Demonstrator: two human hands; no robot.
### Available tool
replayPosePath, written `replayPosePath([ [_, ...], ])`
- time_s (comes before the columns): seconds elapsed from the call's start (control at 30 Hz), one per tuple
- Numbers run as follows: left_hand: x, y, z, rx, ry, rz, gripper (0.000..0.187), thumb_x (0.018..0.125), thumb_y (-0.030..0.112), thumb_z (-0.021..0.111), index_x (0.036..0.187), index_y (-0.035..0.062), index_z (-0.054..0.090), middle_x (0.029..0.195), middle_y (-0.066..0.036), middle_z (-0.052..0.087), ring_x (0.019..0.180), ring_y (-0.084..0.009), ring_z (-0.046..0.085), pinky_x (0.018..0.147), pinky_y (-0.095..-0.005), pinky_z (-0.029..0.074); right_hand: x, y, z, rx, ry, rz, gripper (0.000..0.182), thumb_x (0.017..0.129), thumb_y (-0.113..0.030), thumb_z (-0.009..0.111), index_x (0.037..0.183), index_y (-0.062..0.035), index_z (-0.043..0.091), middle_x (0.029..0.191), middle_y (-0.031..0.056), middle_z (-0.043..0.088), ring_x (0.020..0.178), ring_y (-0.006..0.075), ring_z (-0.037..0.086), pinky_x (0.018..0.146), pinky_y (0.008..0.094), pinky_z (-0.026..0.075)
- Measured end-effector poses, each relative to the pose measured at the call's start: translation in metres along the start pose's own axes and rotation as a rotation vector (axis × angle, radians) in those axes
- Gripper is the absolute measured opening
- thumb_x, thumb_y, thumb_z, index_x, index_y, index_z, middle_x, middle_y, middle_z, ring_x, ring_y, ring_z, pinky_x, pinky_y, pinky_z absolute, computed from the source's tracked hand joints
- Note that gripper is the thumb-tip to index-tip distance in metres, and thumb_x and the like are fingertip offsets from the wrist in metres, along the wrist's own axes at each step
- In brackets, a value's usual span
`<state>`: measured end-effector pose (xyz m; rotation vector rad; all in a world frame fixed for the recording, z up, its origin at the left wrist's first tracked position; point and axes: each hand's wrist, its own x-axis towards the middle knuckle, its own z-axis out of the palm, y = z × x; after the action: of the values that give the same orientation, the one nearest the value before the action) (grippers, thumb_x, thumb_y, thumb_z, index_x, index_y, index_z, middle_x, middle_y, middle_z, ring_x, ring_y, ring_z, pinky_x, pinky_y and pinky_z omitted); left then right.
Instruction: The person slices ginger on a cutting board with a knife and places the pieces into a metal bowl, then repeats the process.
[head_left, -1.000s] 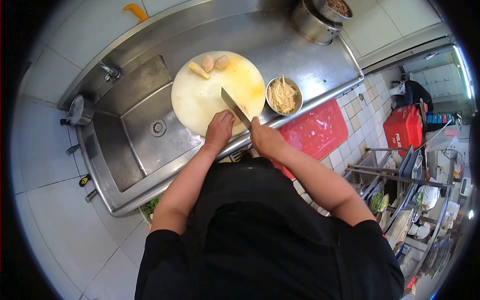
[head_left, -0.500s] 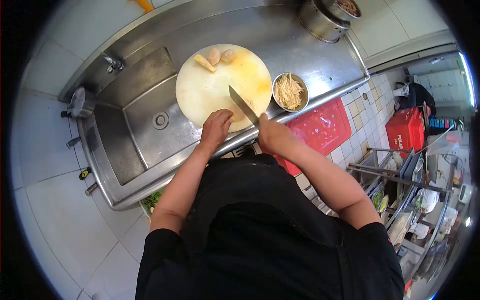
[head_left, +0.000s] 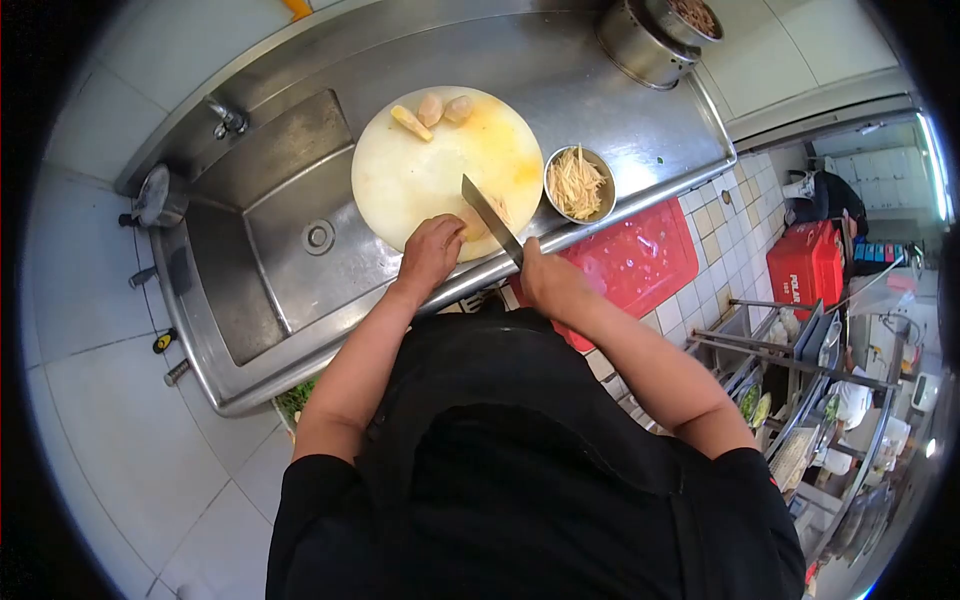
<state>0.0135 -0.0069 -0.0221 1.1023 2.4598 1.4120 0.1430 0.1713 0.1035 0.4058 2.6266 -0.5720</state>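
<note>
My right hand is wrapped round the handle of a kitchen knife. The blade slants up and left across the near part of a round white cutting board. Just left of the blade, my left hand has its fingers bent down onto a pale yellowish vegetable piece, largely hidden by the fingers and knife. Thin pale slices lie right of the blade. At the board's far edge sit a yellowish wedge and two rounded pale pieces. A metal bowl of pale strips stands beside the board.
The board rests on a stainless counter beside a sink basin with a tap. Metal pots stand far right. Below the counter edge is a red surface. A red box and loaded metal shelving are farther right.
The whole view has shifted slightly. The knife and both hands keep almost the same place on the board, with no clear change of hold.
</note>
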Motion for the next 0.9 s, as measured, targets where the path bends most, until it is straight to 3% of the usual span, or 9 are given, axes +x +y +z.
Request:
replayPosePath([
  [0.17,0.004,0.003,-0.002,0.026,-0.028,-0.016,0.023,0.086,0.009,0.069,0.108,0.003,0.069,0.112,-0.012,0.069,0.106,-0.0327,0.064,0.094,-0.0406,0.052,0.042,-0.002,0.004,-0.034,0.101,-0.081,0.021,0.092,-0.007,0.048,0.109,0.0063,0.047,0.088,0.031,0.069,0.085,0.0453,0.07,0.075,0.0533,0.056],
  [0.3,0.002,-0.005,0.0,0.031,-0.008,0.017,0.023,0.086,0.009,0.069,0.108,0.003,0.069,0.113,-0.013,0.069,0.106,-0.0326,0.064,0.094,-0.0402,0.052,0.038,-0.035,-0.044,-0.083,-0.064,-0.018,0.023,0.093,-0.009,0.047,0.11,0.0078,0.05,0.091,0.031,0.069,0.087,0.0456,0.07,0.079,0.0524,0.056],
  [0.37,0.001,-0.006,0.002,0.013,-0.005,0.006,0.023,0.086,0.01,0.069,0.108,0.0027,0.07,0.114,-0.013,0.069,0.107,-0.0324,0.064,0.095,-0.0398,0.052,0.022,-0.018,-0.02,-0.096,-0.077,-0.044,0.021,0.094,-0.007,0.045,0.109,0.0073,0.049,0.094,0.0317,0.069,0.092,0.0449,0.07,0.08,0.0514,0.056],
  [0.47,0.0,-0.002,0.002,-0.031,0.004,-0.049,0.022,0.086,0.01,0.071,0.107,0.0026,0.07,0.115,-0.014,0.069,0.107,-0.0322,0.064,0.094,-0.0393,0.052,0.018,-0.003,0.011,-0.031,-0.036,0.072,0.022,0.092,-0.006,0.046,0.11,0.0069,0.047,0.093,0.0331,0.069,0.089,0.0458,0.07,0.08,0.0528,0.055],
  [0.57,0.0,-0.004,0.002,-0.057,0.004,-0.082,0.022,0.086,0.009,0.072,0.106,0.0034,0.071,0.112,-0.013,0.069,0.104,-0.0318,0.065,0.092,-0.0389,0.053,0.04,-0.008,-0.005,-0.028,0.083,-0.056,0.02,0.092,-0.006,0.045,0.108,0.0063,0.048,0.094,0.0329,0.069,0.089,0.0458,0.07,0.081,0.0523,0.056],
  [0.63,0.006,0.003,-0.003,-0.058,0.012,-0.109,0.021,0.085,0.009,0.072,0.106,0.0038,0.072,0.11,-0.012,0.068,0.103,-0.0316,0.065,0.091,-0.0386,0.053,0.048,-0.03,-0.037,-0.054,0.032,-0.068,0.019,0.093,-0.006,0.044,0.107,0.0063,0.049,0.098,0.0323,0.069,0.095,0.0449,0.07,0.083,0.0511,0.055],
  [0.7,0.0,0.006,-0.005,-0.069,0.005,-0.159,0.021,0.085,0.009,0.072,0.106,0.0042,0.072,0.107,-0.012,0.068,0.101,-0.0313,0.066,0.09,-0.0384,0.053,0.034,-0.055,-0.069,-0.042,-0.179,0.049,0.018,0.094,-0.006,0.044,0.106,0.0059,0.05,0.097,0.0326,0.069,0.095,0.0455,0.069,0.083,0.0512,0.056],
  [0.8,-0.001,0.002,-0.001,-0.093,-0.012,-0.181,0.021,0.085,0.008,0.072,0.105,0.0044,0.073,0.104,-0.012,0.067,0.1,-0.0311,0.066,0.09,-0.0381,0.053,0.023,-0.014,-0.008,-0.052,-0.1,0.029,0.022,0.094,-0.007,0.045,0.111,0.0072,0.047,0.096,0.033,0.069,0.094,0.0457,0.07,0.083,0.0513,0.056],
  [0.9,0.001,0.001,-0.002,-0.092,-0.027,-0.196,0.022,0.085,0.008,0.072,0.106,0.004,0.073,0.105,-0.013,0.067,0.1,-0.0309,0.066,0.089,-0.0376,0.054,0.026,-0.006,0.01,-0.026,-0.076,0.088,0.026,0.094,-0.008,0.045,0.115,0.0083,0.045,0.094,0.0324,0.069,0.095,0.0455,0.069,0.084,0.0513,0.055],
])
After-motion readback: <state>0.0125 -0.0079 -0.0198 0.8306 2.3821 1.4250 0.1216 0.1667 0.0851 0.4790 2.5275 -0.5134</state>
